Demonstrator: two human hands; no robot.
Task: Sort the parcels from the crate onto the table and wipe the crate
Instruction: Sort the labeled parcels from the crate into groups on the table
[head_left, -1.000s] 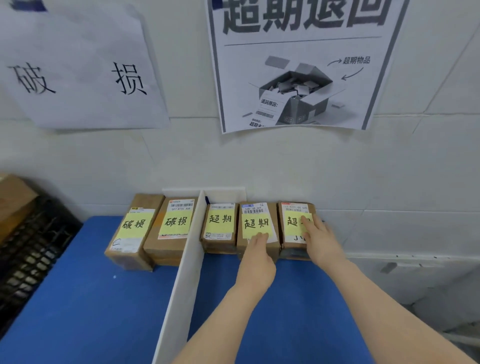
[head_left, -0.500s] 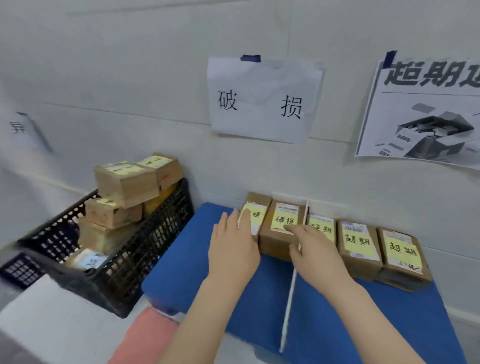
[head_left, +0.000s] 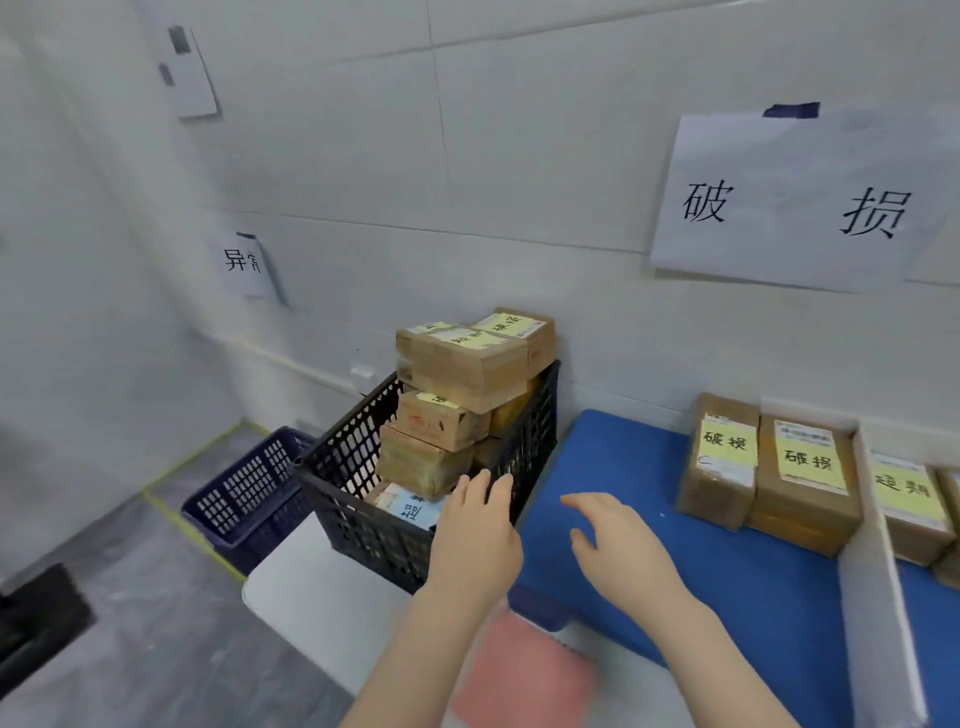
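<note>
A black lattice crate (head_left: 363, 462) stands on a white surface left of the blue table (head_left: 675, 561). It holds several brown cardboard parcels stacked high; the top parcel (head_left: 462, 358) carries a yellow note, and a blue-labelled parcel (head_left: 410, 506) lies low at the front. My left hand (head_left: 475, 535) hovers over the crate's near right corner, fingers straight, holding nothing. My right hand (head_left: 613, 545) is spread above the blue table, empty. Two parcels with yellow notes (head_left: 727, 457) (head_left: 805, 473) lie on the table by the wall.
A white divider (head_left: 872, 545) splits the table; more parcels (head_left: 909, 504) lie right of it. A pink cloth (head_left: 519, 670) lies on the white surface (head_left: 311, 592) near me. A dark blue basket (head_left: 249, 493) sits on the floor left of the crate. Paper signs hang on the wall.
My view swung left from the sorted parcels to the crate. Both hands left the parcels on the table; the left now reaches over the crate, the right trails above the blue table.
</note>
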